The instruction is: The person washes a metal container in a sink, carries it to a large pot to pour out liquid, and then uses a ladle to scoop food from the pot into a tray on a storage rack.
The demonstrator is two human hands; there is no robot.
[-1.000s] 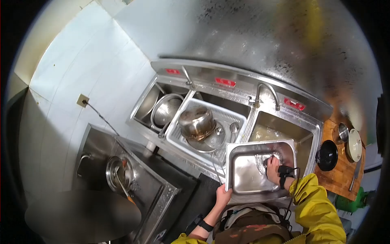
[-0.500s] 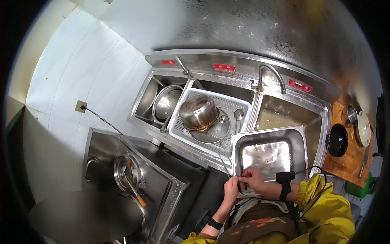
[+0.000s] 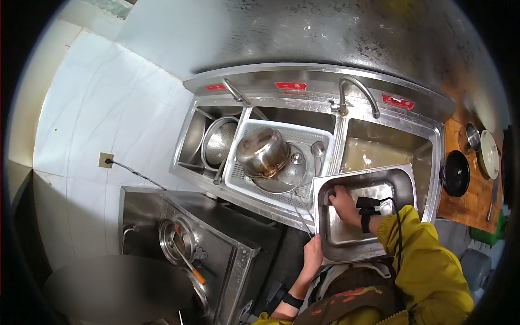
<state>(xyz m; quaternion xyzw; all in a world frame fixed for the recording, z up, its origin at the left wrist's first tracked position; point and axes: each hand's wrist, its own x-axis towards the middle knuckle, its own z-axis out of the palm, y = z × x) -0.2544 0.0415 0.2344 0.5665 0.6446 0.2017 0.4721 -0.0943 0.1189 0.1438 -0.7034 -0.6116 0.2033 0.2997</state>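
Note:
A deep rectangular stainless steel pan (image 3: 403,189) is held tilted over the front edge of the right-hand sink. My left hand (image 3: 312,254) grips the pan's rim at its near left corner, fingers closed on the edge. Inside the pan, my right hand (image 3: 343,203) is bent against the left inner wall. Its fingers are curled, and whatever they press or hold is too small or hidden to make out. Just left of the pan, a white plastic basket (image 3: 236,181) sits over the middle sink. It holds an upturned steel pot (image 3: 262,149), a ladle (image 3: 317,150) and a glass-like lid (image 3: 292,172).
Cloudy water (image 3: 374,154) stands in the right sink (image 3: 433,162) under a curved faucet (image 3: 360,89). A steel colander (image 3: 219,142) rests in the left sink. On the wooden board (image 3: 460,208) are a black bowl (image 3: 456,174) and a pale plate (image 3: 489,154).
My right hand has moved from the pan's near left corner up along the inside of its left wall. My left hand stays on the rim.

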